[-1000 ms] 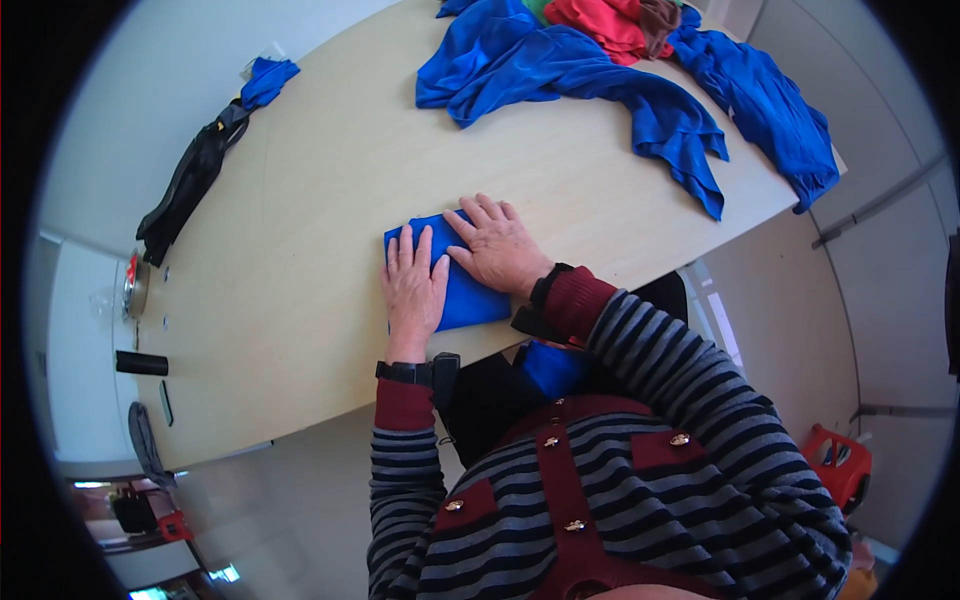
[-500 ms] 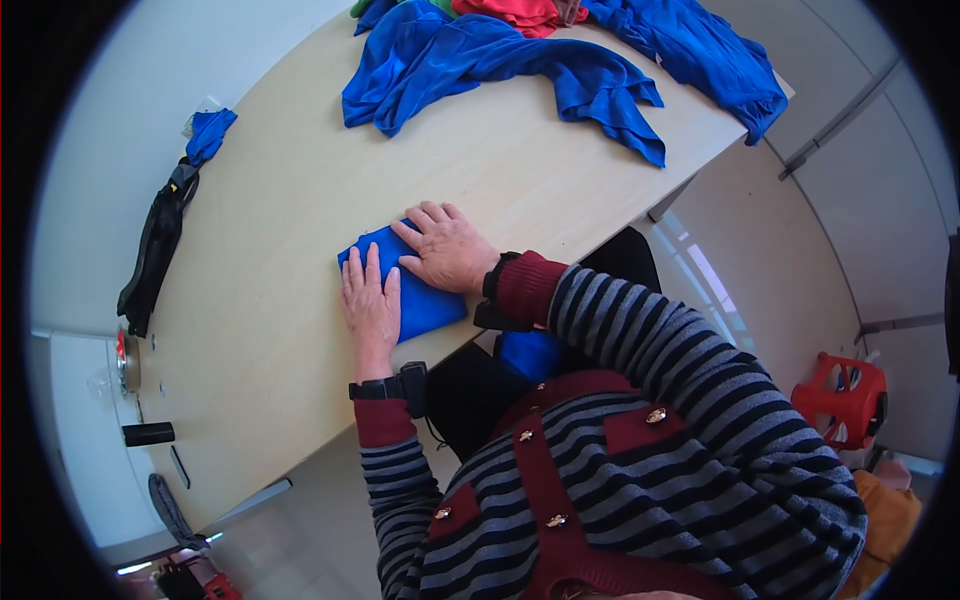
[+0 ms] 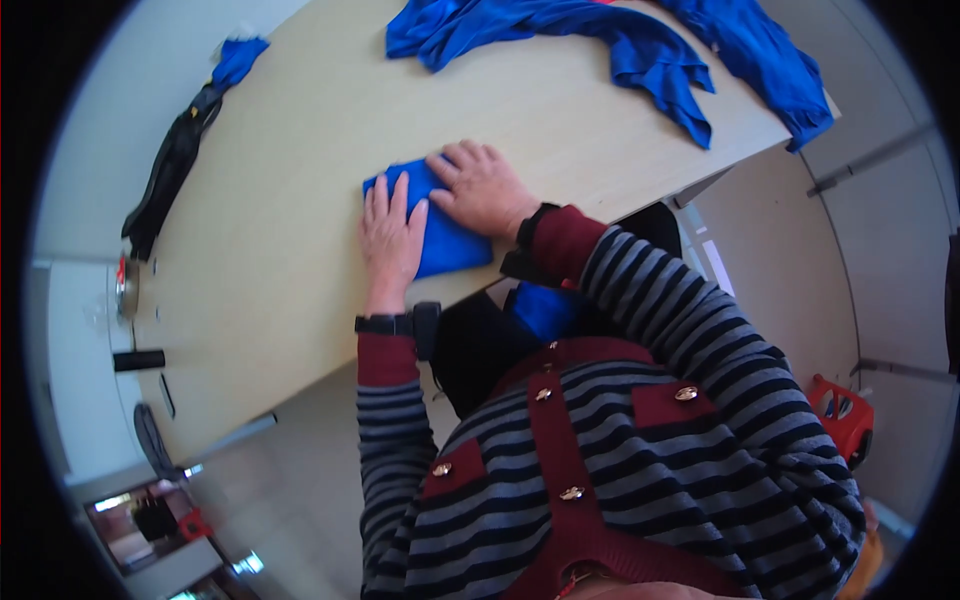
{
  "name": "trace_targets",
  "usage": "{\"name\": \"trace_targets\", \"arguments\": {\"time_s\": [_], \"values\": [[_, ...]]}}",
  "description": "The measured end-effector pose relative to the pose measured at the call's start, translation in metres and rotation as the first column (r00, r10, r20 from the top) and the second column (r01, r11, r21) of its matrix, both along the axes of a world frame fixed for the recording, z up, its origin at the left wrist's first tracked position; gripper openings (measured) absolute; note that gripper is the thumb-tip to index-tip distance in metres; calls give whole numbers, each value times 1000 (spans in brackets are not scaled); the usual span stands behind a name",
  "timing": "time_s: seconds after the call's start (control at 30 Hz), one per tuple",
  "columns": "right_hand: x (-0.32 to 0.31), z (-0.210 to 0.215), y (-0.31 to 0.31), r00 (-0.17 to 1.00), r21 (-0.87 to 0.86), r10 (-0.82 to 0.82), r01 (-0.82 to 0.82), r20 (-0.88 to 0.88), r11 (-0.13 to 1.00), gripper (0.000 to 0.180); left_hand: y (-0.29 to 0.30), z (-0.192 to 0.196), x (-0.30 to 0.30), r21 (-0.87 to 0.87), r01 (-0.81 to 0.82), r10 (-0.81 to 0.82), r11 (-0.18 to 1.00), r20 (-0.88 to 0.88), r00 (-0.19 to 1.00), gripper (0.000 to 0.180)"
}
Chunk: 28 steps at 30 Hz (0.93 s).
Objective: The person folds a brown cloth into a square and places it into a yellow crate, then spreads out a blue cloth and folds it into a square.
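Note:
A folded blue cloth [image 3: 447, 240] lies flat near the table's front edge, its outline roughly square. My left hand [image 3: 391, 235] rests along its left side, fingers stretched out and pointing away from me. Across its far right part lies my right hand [image 3: 483, 190], palm down with the fingers extended. Both hands press on the cloth from above and neither grips it. The cloth's far left corner shows beyond my fingertips.
Loose blue garments [image 3: 545, 25] lie spread on the far side of the table [image 3: 290, 200], with another blue garment [image 3: 760, 65] hanging over its right corner. A black bag-like item [image 3: 175, 165] lies along the left edge. A red stool [image 3: 842, 418] stands at the right.
The view has shifted, so the table and everything on it appear higher and slightly to the right. My hands stay on the folded cloth in nearly the same places.

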State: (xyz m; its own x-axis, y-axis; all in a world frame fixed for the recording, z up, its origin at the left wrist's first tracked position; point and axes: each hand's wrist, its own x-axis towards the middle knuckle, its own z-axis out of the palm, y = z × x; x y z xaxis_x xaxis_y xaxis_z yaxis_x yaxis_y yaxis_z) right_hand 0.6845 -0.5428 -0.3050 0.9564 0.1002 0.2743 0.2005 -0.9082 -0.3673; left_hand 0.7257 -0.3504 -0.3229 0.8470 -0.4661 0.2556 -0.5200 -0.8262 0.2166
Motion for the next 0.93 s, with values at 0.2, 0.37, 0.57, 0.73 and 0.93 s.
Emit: {"name": "trace_targets", "arguments": {"time_s": [0.2, 0.37, 0.57, 0.73, 0.93], "values": [[-11, -1, 5, 999, -18, -15, 15, 42, 1000, 56, 11, 5, -3, 3, 35, -35, 999, 25, 999, 58], [-19, 2, 3, 999, -45, -16, 18, 50, 999, 57, 10, 8, -4, 17, 60, -60, 998, 4, 998, 58], [-33, 9, 5, 998, -33, -26, 28, 61, 999, 58, 14, 16, -4, 39, 125, -125, 991, 1, 992, 57], [-52, 14, 8, 997, -11, -45, 46, 66, 999, 59, 16, 34, -13, 62, 196, -197, 979, 5, 980, 57], [-40, 44, 6, 998, -226, -18, 31, 56, 974, 62, 20, 36, -33, 189, -1, -12, 982, 65, 998, 65]]}}
